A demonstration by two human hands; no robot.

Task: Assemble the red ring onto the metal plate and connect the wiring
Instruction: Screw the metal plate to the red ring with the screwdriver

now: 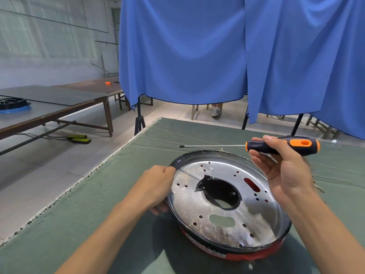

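Head view shows one round perforated metal plate (221,204) seated in one red ring (254,255) on the green cloth table (98,204). Left hand (158,186) grips its rim; right hand (280,167) pinches one black-and-orange screwdriver (284,146).

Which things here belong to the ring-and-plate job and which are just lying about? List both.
Job:
metal plate, gripped at its rim by the left hand
red ring, under the plate
screwdriver, held in the right hand
loose wires by the plate's right edge

Lying about:
orange object on the far table
black wheel-like part on the left table
yellow-black devices on the floor
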